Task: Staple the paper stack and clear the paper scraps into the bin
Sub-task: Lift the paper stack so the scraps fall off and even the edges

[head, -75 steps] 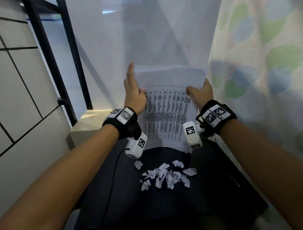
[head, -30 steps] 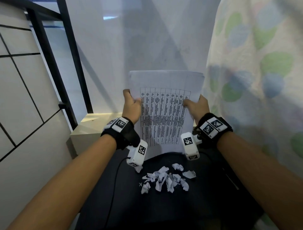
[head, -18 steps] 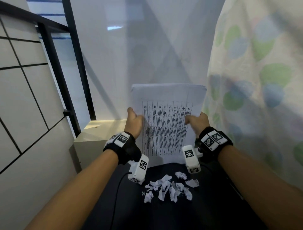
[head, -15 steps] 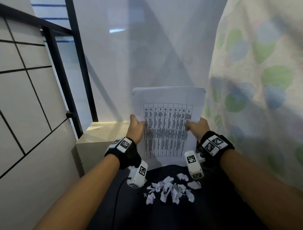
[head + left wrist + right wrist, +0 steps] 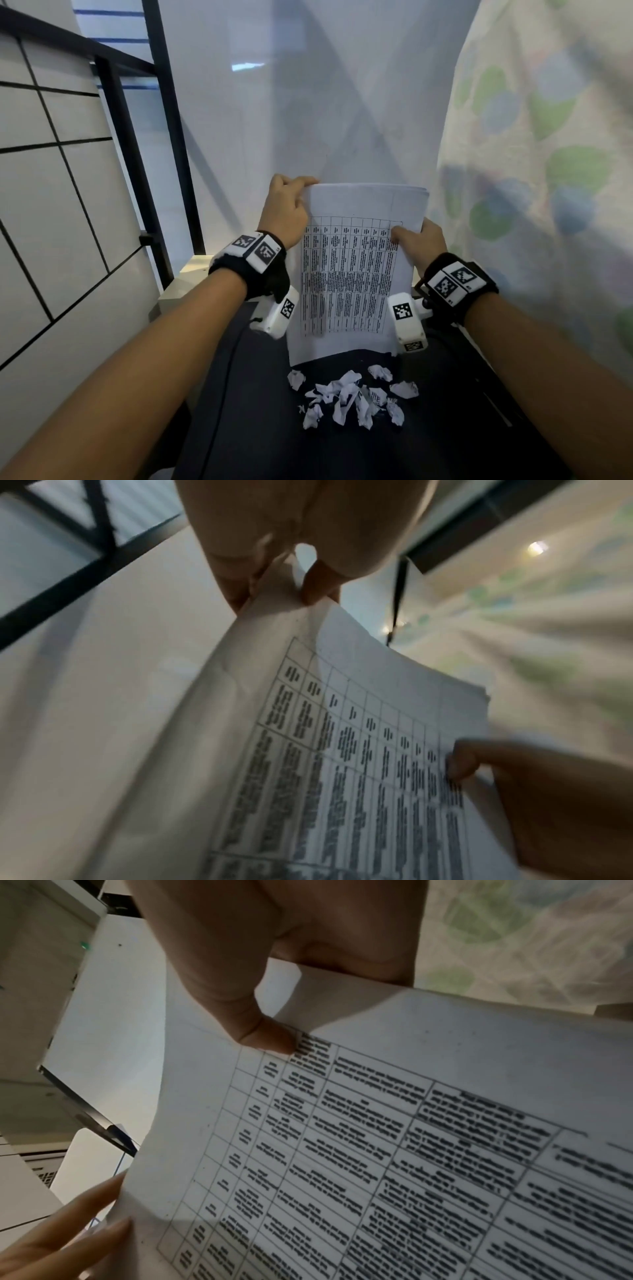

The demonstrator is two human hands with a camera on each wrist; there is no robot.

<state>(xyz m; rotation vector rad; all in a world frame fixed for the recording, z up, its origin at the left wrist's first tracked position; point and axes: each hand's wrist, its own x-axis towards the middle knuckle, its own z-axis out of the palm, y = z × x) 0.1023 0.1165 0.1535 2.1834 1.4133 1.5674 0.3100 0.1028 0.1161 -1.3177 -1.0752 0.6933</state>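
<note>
The paper stack (image 5: 349,274), white sheets with a printed table on the front, stands upright with its bottom edge on the black table (image 5: 445,428). My left hand (image 5: 286,205) pinches the stack's top left corner; in the left wrist view the fingers (image 5: 308,588) close on that corner of the stack (image 5: 342,750). My right hand (image 5: 416,238) grips the right edge, thumb on the front page, as the right wrist view shows at the thumb (image 5: 270,1037) on the stack (image 5: 411,1137). Several crumpled paper scraps (image 5: 352,397) lie in front of the stack. No stapler is in view.
A cream box (image 5: 185,284) stands just off the table's back left corner, beside a black metal frame (image 5: 171,137). A dotted curtain (image 5: 548,171) hangs close on the right. A black cable (image 5: 219,394) runs down the table's left side.
My left hand has slid from the middle of the stack's left edge up to its top left corner. The right hand keeps its hold on the right edge.
</note>
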